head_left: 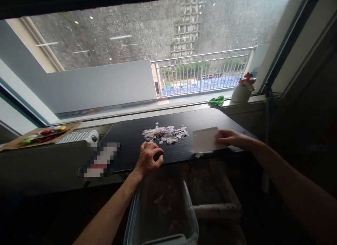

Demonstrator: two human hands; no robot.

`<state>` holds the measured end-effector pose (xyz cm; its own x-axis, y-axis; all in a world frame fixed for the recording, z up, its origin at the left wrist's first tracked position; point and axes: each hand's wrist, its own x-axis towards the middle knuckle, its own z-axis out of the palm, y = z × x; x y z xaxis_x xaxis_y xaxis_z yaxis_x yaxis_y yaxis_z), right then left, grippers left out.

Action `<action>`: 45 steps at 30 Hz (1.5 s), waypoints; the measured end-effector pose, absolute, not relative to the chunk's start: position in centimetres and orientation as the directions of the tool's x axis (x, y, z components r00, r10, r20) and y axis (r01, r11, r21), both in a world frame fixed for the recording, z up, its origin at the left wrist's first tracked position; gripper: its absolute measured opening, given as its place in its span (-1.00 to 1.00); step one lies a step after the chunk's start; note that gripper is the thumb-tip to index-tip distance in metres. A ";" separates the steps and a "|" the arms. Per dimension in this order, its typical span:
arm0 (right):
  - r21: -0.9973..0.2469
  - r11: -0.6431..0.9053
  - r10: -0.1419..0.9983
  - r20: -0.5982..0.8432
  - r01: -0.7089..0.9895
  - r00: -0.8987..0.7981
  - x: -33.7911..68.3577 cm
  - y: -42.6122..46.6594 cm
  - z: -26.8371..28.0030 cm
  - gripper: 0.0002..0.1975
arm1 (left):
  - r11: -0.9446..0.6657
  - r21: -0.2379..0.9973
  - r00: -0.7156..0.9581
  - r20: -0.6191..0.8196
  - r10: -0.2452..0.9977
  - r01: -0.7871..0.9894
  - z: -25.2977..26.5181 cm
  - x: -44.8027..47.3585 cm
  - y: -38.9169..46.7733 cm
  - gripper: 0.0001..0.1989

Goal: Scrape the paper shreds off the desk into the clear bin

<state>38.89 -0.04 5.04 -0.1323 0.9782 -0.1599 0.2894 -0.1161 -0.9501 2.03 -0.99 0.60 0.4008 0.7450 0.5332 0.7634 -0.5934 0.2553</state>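
Note:
My right hand [229,138] grips the right side of a white plastic scraper [205,139], a flat, nearly rectangular piece. It is tilted up over the front right part of the black table [126,132]. A small scrap of paper [199,155] lies just below it at the table's edge. My left hand [150,156] is at the front edge with its fingers curled and thumb bent in; what they hold, if anything, is hidden. Behind it lies a loose heap of small pale paper scraps [168,133]. Below the edge, a clear plastic bin [193,217] holds a few scraps.
Right of the clear bin is another pale-rimmed container [218,208]. A green cloth [216,101] and a white jug-like container with a red top [241,92] stand on the windowsill. Cardboard with colourful items [71,127] and a white radiator [79,136] are at left.

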 end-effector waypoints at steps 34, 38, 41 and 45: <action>-0.942 -0.118 0.983 -0.156 0.313 -0.098 39.8 -2.6 5.4 -0.59 | -0.588 0.256 0.398 0.530 0.749 0.767 0.8 2.1 -1.0 -0.87; -0.950 -0.116 0.982 -0.154 0.291 -0.112 39.4 -2.1 5.0 -0.61 | -0.590 0.261 0.396 0.533 0.748 0.764 0.7 2.1 -1.0 -0.87; -0.973 -0.070 0.997 -0.078 0.218 -0.026 37.6 -1.1 4.3 -0.61 | -0.576 0.283 0.374 0.532 0.759 0.767 0.7 2.1 -1.0 -0.88; -0.986 0.077 0.976 0.105 0.150 0.190 33.2 0.6 3.3 -0.68 | -0.537 0.297 0.327 0.537 0.778 0.790 0.8 2.2 -1.0 -0.88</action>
<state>33.18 0.59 3.26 0.1898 0.9762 0.1048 0.1496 0.0767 -0.9858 2.22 -0.97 0.76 0.3267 0.7777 0.5371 0.7899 -0.5367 0.2966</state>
